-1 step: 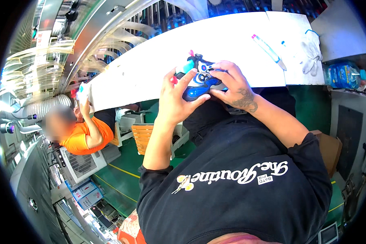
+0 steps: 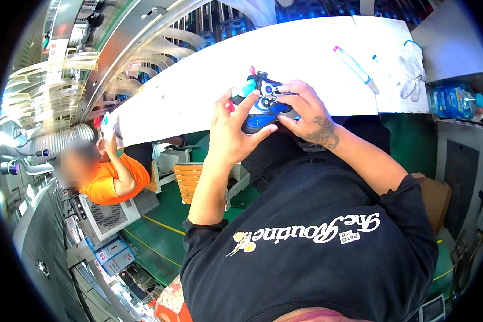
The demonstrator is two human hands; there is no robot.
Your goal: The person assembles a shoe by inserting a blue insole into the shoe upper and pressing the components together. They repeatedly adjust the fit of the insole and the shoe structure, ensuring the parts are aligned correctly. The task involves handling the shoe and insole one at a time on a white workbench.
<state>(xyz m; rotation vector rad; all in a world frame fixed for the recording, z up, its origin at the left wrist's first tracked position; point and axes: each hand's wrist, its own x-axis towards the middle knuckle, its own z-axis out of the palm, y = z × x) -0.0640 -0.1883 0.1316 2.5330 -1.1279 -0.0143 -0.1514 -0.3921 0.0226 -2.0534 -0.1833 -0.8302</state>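
Two hands together on one small blue shoe (image 2: 265, 107), held at the near edge of the white table (image 2: 198, 86). Left hand (image 2: 233, 131) cups its sole side, right hand (image 2: 306, 110) pinches the upper. I'd judge: keep the left grip firm, let the right fingers work; pen (image 2: 357, 68) and glove (image 2: 413, 70) lie well apart

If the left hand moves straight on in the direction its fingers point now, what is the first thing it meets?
The left hand points up and to the right, and its fingertips already touch the small blue shoe. So the shoe comes first. Beyond it lie the right hand and the white table.
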